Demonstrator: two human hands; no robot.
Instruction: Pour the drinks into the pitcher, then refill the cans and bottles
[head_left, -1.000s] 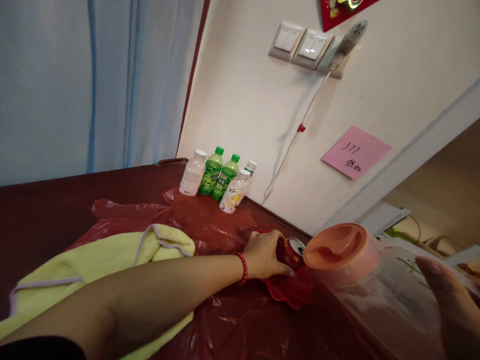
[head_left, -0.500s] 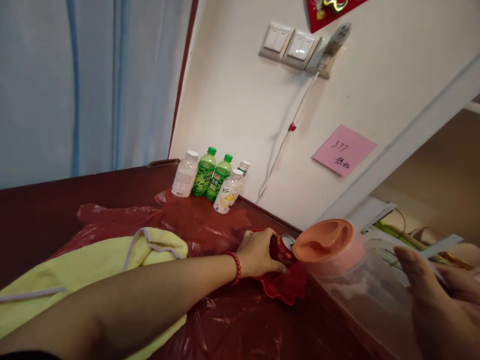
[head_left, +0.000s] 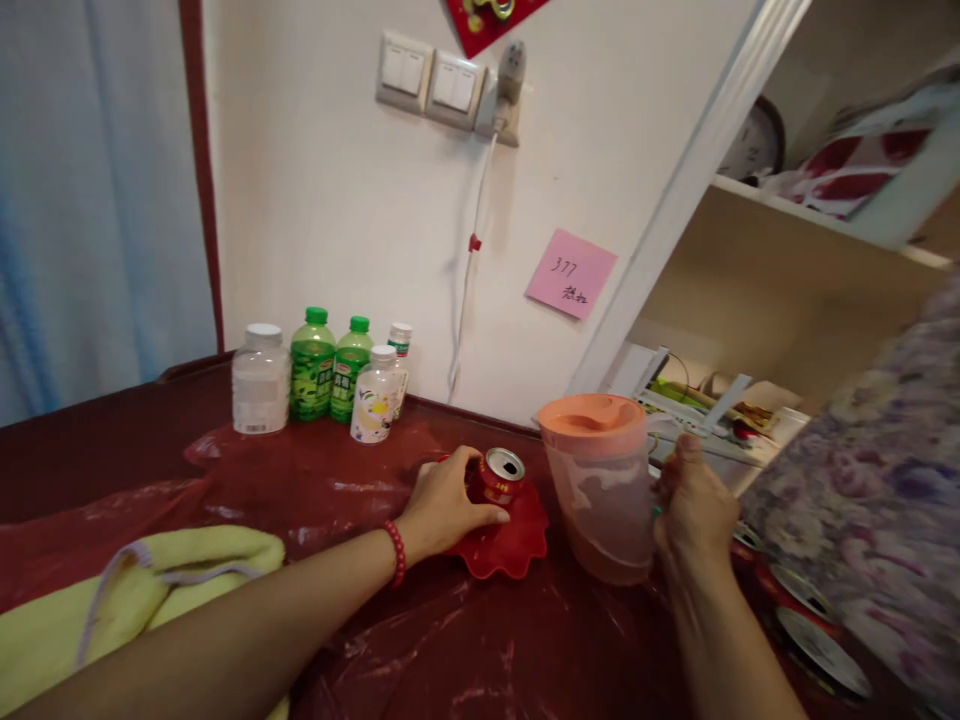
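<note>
My left hand (head_left: 448, 505), a red bead bracelet at its wrist, has its fingers wrapped round a red drink can (head_left: 501, 482) with an opened top. The can is upright over a red plate with a wavy rim (head_left: 495, 560). Just right of it is a translucent pitcher (head_left: 604, 505) with an orange lid (head_left: 596, 415), roughly upright. My right hand (head_left: 694, 500) is closed on the pitcher's handle. Some liquid seems to be low in the pitcher, though its level is hard to make out.
Several bottles, such as a green tea bottle (head_left: 311, 370), stand by the wall. A yellow cloth (head_left: 187, 560) lies at left on red plastic film. More cans (head_left: 821, 650) are at lower right, beside a floral fabric (head_left: 862, 470). Shelves hold assorted things.
The pitcher has gone from tilted, its lid facing the can, to nearly upright. My left hand stays on the can. The view has turned to the right.
</note>
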